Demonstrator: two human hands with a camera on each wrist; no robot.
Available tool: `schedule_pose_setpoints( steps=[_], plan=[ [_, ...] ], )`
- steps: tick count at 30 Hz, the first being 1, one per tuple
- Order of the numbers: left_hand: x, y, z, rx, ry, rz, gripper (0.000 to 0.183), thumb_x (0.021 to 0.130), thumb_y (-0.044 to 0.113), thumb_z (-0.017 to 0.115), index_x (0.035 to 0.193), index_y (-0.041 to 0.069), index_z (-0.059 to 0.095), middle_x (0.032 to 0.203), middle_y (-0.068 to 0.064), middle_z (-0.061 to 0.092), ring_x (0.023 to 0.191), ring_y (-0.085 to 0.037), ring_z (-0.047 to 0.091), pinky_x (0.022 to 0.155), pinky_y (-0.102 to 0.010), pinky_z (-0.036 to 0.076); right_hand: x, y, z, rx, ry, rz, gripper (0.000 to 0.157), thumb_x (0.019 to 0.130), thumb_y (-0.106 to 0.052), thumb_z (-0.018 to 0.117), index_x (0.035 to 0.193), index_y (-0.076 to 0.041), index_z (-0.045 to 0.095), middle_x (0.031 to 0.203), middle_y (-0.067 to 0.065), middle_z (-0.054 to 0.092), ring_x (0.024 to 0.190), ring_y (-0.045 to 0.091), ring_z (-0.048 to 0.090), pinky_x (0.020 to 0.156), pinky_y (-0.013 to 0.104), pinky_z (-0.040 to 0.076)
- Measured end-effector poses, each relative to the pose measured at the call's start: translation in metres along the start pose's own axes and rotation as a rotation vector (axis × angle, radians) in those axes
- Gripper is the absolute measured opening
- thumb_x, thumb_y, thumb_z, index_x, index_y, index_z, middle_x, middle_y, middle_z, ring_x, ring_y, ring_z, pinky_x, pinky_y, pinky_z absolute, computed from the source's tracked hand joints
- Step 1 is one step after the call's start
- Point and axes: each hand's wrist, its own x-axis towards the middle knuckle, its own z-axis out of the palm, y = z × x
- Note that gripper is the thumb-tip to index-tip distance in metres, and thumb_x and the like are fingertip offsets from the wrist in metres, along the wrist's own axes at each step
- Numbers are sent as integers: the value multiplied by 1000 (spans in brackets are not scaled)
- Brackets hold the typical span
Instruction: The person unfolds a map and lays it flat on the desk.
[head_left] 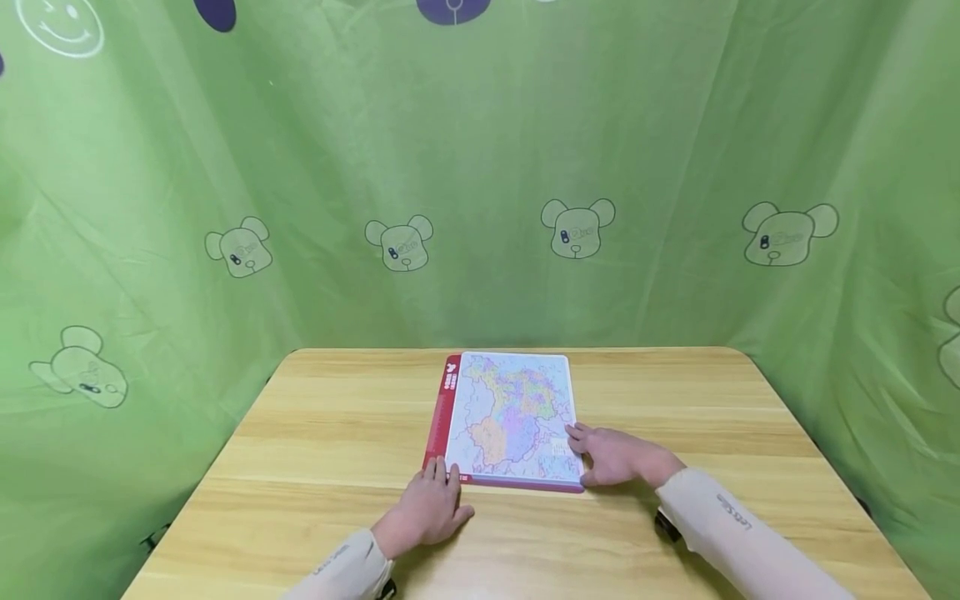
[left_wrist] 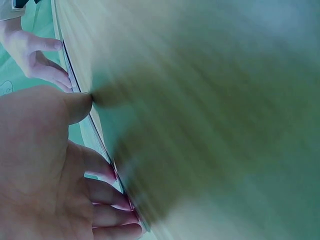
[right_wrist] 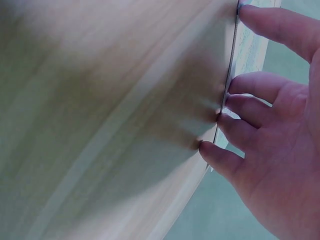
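Observation:
A map of China [head_left: 517,417] in pastel colours lies flat on the wooden table, turned sideways, with a red strip [head_left: 441,421] of printed white characters along its left side. Thin, stacked edges show along its near side. My left hand [head_left: 429,508] has its fingertips at the near left corner, fingers straight and thumb spread to the right over the tabletop. At the near right corner, my right hand [head_left: 615,454] touches the side edge with fingers extended; its thumb is at the corner. In the right wrist view, the fingertips [right_wrist: 227,120] meet the thin edge.
The wooden table [head_left: 322,417] has rounded far corners. Behind and on both sides hangs a green curtain [head_left: 480,167] printed with bear heads. Light sleeves [head_left: 735,525] cover both forearms, and dark straps show beneath the wrists.

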Motion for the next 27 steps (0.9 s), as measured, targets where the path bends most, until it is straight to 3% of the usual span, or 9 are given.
schedule_pose_setpoints(
  steps=[27],
  plan=[
    [-2, 3, 0, -30, -42, -1, 76, 95, 59, 36, 142, 0, 40, 142, -26, 39, 131, -38, 37, 103, -43, 40, 2, 7, -3, 45, -4, 2, 74, 77, -28, 73, 137, 5, 44, 151, 20, 26, 136, 41, 26, 110, 51, 25]
  ],
)
